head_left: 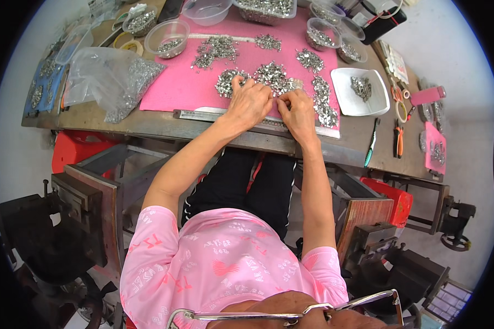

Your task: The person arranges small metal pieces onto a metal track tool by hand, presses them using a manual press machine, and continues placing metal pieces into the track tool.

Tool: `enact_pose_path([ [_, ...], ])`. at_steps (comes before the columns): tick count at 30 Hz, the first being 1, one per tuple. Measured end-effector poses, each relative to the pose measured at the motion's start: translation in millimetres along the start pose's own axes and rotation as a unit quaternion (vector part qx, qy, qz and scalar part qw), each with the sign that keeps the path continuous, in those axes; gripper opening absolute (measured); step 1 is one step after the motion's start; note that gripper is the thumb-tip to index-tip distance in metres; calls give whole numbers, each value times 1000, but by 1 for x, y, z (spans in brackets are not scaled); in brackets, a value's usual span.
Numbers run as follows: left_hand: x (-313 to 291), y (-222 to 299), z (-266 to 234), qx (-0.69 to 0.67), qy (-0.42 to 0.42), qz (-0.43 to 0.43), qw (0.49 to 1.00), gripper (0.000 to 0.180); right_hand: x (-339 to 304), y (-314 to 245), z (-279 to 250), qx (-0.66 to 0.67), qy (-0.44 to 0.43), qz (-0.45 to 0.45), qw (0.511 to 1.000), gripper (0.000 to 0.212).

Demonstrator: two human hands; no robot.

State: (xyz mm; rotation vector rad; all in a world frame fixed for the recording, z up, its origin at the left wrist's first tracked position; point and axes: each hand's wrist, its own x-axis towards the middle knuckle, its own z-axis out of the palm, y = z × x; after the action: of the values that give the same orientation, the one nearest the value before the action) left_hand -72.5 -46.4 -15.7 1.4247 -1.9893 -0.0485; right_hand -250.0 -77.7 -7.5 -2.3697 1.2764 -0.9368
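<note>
Curled palm-down, my left hand (250, 101) has its fingers bent and only partly spread, while my right hand (299, 112) has its thumb and forefinger brought close together just beside it. I cannot tell whether either one has hold of anything. Under them runs a long brown tabletop (359, 134), partly covered by a bright pink textured mat (173, 90). At the mat's left edge slumps a clear plastic bag (99, 71), filled at one end with shiny bits. A long narrow grey metal strip (200, 115) lies along the mat's near edge, passing just below my hands. To my right sits a white square dish (377, 105) with a small heap inside; beyond my left hand stands a round clear plastic tub (155, 46). Orange-handled pliers (399, 142) and a slim green-and-black brush (372, 143) rest right of the mat. Smallest are the silvery metal pieces (271, 74), heaped in separate piles on the mat, the nearest just beyond my fingers.
</note>
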Motion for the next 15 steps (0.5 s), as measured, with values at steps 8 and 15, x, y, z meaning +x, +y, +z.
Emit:
enact_pose_path([
  [8,-1,-2,-5,0,-6,24,1000,8,-37,-17,-37,18,-2,-30,999,8],
  [15,-3,-4,-14,-22,18,44,999,8,-48,-21,-39,16,10,-54,998,8],
])
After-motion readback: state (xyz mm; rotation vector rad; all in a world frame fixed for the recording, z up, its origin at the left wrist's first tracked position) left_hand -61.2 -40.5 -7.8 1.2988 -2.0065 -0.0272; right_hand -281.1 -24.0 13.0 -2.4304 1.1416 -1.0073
